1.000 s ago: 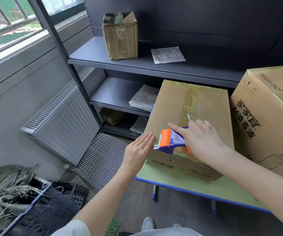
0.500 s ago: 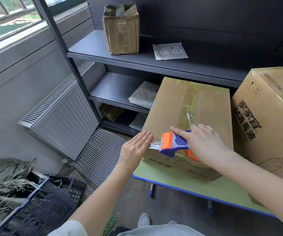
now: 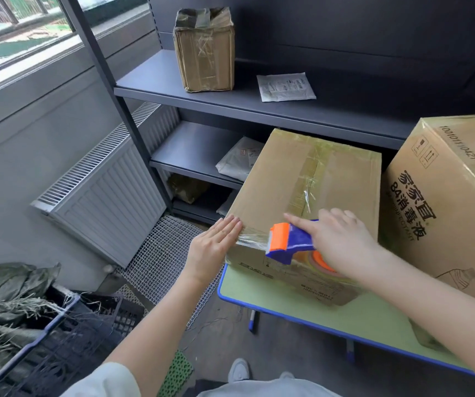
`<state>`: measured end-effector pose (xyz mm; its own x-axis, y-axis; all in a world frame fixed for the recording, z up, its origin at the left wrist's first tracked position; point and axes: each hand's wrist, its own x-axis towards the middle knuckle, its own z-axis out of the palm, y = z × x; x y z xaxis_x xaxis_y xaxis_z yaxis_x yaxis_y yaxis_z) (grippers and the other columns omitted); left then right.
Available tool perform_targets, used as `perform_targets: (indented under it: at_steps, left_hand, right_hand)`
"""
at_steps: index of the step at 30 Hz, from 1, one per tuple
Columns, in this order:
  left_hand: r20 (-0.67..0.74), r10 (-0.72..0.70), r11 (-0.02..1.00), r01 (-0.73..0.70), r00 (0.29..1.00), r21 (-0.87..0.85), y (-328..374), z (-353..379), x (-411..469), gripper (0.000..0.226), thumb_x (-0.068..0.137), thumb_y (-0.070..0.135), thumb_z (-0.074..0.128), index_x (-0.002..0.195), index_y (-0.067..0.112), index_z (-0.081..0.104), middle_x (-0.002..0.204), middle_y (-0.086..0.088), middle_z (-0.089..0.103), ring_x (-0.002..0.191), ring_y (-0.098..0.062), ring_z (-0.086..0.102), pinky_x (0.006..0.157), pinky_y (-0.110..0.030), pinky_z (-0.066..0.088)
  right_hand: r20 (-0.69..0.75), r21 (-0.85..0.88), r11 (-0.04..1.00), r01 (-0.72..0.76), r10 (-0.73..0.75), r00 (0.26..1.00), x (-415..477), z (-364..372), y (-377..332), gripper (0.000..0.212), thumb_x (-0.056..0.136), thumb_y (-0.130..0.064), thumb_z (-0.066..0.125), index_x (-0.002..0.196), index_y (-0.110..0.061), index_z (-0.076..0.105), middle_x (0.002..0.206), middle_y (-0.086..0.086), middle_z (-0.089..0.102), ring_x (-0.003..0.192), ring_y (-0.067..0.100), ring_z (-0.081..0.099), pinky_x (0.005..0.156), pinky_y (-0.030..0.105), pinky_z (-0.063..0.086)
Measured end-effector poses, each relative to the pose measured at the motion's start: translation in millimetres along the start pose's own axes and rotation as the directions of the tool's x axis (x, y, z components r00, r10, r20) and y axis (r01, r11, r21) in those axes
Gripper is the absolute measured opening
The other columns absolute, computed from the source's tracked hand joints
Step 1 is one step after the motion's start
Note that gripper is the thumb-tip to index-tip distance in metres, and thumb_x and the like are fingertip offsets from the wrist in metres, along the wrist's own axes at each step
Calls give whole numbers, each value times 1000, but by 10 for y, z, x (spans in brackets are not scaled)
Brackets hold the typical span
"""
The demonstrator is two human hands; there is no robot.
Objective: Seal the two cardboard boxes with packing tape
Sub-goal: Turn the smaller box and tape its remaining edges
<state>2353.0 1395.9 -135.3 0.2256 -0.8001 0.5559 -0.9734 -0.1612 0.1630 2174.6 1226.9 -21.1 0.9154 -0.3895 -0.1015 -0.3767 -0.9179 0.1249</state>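
Blue tape gun (image 3: 295, 242) pts left along box (image 3: 285, 173) edge.

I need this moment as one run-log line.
stage: taping near edge | left hand: flat, presses tape on smaller box | right hand: grips tape dispenser | larger box: alongside

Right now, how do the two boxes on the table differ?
The low box is flatter, with small print only; the tall box bears large dark characters and a bottle drawing. The left hand presses tape onto the low box and the right hand holds the tape dispenser there; no hand touches the tall box. Both are brown cardboard on the green table.
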Motion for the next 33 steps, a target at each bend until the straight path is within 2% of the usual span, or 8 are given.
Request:
perform_targets:
  at_steps: [5,8,11,15,21,26,31,33]
  left_hand:
    - [-5,-22,999,22,1000,32,47,21,-20,53,63,-17,77,113,-2,66,117,-14,65,109,-27,62,93,-41,51]
    - [-22,-17,998,18,1000,62,106,17,-12,38,75,-1,72,113,-3,66,117,-14,65,110,-29,62,98,-40,47]
    - [23,-59,992,56,998,116,245,17,-33,51,74,15,77,118,-5,62,124,-16,60,118,-28,56,109,-38,36]
    - [79,27,991,-37,997,127,572,103,15,60,73,26,78,121,-4,60,128,-16,58,121,-26,54,104,-43,41]
    - [18,47,993,-49,999,107,915,333,109,50,73,22,81,113,-3,66,119,-15,64,114,-26,60,94,-41,50]
    - [-20,55,988,-52,998,148,928,310,122,48,71,22,83,109,-3,68,115,-14,66,110,-26,62,90,-42,52]
    - [11,168,984,-168,986,50,1077,320,182,55,72,27,81,116,-2,64,124,-13,62,116,-24,58,98,-40,47]
    - [16,148,989,-148,989,13,1130,343,173,55,75,31,78,117,-2,63,125,-11,61,118,-23,57,99,-39,47]
  right_hand:
    - [43,-42,996,-78,80,996,-277,38,467,66,95,-14,26,143,-51,-1,72,-4,27,77,20,34,73,31,29]
    - [25,-73,996,-58,60,998,-327,79,429,65,95,-19,29,144,-47,-3,77,-1,30,80,21,40,72,31,27]
    - [18,-91,995,-49,51,999,-349,103,446,69,93,-21,36,145,-45,-2,82,1,31,90,24,47,73,32,26]
    - [26,-94,995,-26,29,999,-393,90,466,69,92,-20,37,145,-45,1,83,2,32,95,24,48,73,32,25]
    - [19,-59,998,-30,31,999,-440,71,450,66,94,-18,35,145,-44,3,87,3,36,99,25,47,79,32,30]
    - [24,-96,995,-34,36,999,-435,59,438,67,93,-16,38,146,-42,8,103,5,49,101,26,48,83,32,33]
    - [19,-136,990,-24,27,999,-440,61,417,66,92,-20,43,146,-41,10,106,5,51,101,26,49,85,33,35]
    - [16,-140,990,-21,24,1000,-430,66,399,66,92,-23,45,146,-41,11,107,5,51,102,26,49,85,33,35]
